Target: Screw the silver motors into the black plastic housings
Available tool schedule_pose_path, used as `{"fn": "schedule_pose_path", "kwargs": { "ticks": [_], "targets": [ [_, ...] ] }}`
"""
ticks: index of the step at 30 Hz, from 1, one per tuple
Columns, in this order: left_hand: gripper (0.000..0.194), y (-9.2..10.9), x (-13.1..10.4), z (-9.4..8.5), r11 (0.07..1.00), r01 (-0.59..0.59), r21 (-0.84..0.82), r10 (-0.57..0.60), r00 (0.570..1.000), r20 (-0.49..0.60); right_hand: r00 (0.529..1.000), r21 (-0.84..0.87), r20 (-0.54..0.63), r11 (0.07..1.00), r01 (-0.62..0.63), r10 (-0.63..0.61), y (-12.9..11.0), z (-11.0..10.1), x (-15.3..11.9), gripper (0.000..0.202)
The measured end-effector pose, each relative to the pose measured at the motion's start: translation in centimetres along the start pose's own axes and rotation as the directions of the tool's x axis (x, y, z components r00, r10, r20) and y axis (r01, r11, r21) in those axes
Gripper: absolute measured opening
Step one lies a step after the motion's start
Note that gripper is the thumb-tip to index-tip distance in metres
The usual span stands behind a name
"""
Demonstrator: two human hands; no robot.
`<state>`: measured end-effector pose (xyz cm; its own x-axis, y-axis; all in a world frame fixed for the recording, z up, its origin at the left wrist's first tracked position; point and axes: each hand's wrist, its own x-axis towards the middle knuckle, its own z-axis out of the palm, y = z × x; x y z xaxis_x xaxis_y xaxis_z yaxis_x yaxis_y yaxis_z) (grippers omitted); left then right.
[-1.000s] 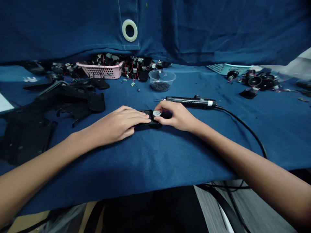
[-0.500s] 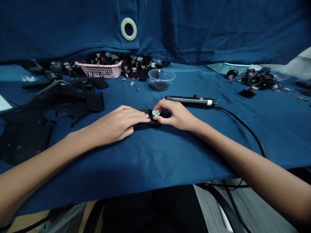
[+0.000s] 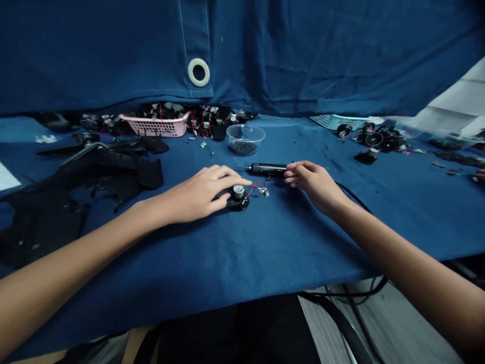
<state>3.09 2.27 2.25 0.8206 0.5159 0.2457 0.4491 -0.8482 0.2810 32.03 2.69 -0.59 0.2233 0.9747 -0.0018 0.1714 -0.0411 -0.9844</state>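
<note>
My left hand [image 3: 202, 196] grips a black plastic part [image 3: 239, 204], which lies on the blue cloth and is partly hidden under the palm and fingers. A small silver motor [image 3: 238, 191] sits in this part, and red wires lead from it to a small metal-ended connector [image 3: 264, 190] lying on the cloth. My right hand [image 3: 312, 184] has its fingers round the rear of a black electric screwdriver [image 3: 267, 169]. The tool lies with its thin bit pointing left, just beyond the motor.
Behind the screwdriver stands a clear plastic bowl [image 3: 245, 140] of small dark screws. Large black plastic pieces [image 3: 94, 167] lie at left. A pink basket [image 3: 159, 125], a teal basket [image 3: 337, 121] and wired parts [image 3: 382, 137] line the back, under a hanging blue curtain [image 3: 303, 55].
My right hand has let go of the motor and moved right to the screwdriver. The red wires and connector now show. My left hand stays on the black part, its index finger more stretched.
</note>
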Motion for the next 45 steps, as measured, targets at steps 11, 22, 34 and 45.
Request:
{"fn": "schedule_pose_path", "kwargs": {
  "ticks": [11, 22, 34, 45],
  "targets": [
    [0.025, -1.5, 1.6, -1.0, 0.991, 0.028, 0.131, -0.058, 0.971, 0.233, 0.789, 0.163, 0.135, 0.772, -0.615, 0.6, -0.4, -1.7, 3.4, 0.035],
    [0.045, -0.6, 2.2, -1.5, 0.77, 0.121, 0.627, -0.116, 0.992, -0.049, 0.802, 0.193, 0.069, 0.781, -0.595, 0.594, 0.0, -0.8, 3.5, 0.044],
    [0.025, -2.6, 14.6, 3.0, 0.891, -0.046, 0.451, -0.034, 0.985, 0.167, 0.854, 0.38, 0.209, 0.765, -0.52, 0.476, 0.8, -1.5, 2.0, 0.042],
    [0.038, -2.9, 17.5, -5.4, 0.988, 0.058, 0.143, -0.048, 0.996, -0.072, 0.967, 0.721, -0.194, 0.693, 0.026, 0.166, -4.5, 3.3, 3.3, 0.01]
  ]
}}
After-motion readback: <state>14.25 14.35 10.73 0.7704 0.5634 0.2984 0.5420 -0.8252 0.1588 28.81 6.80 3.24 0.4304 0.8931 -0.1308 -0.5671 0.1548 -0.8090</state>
